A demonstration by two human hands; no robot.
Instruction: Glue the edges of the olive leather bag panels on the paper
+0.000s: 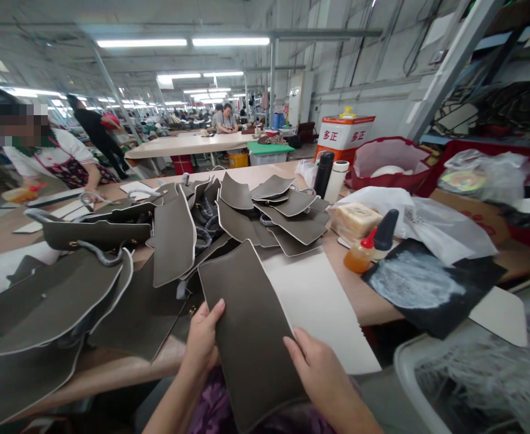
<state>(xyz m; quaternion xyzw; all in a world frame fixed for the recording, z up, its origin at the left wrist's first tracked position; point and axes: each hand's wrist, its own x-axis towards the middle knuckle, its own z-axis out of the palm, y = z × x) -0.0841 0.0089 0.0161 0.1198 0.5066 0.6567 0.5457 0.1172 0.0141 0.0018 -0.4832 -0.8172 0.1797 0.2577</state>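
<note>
A dark olive-grey leather panel (251,325) with pale edges is held up in front of me, tilted over the table's near edge. My left hand (204,334) grips its left edge, thumb on the face and the other fingers behind. On the right edge my right hand (312,361) pinches it the same way, fingers partly hidden. Just beyond lies a heap of similar panels (174,235), some with grey wrapped handles (105,256) and small metal fittings. A white sheet (317,301) lies flat beside the panel, partly under the heap.
At right are a small bottle of amber liquid (359,253), a wrapped yellowish block (355,220), a black sheet with white smears (421,283), and two flasks (330,175). A bin of shredded scraps (409,386) stands near right. A co-worker (61,150) is at the left.
</note>
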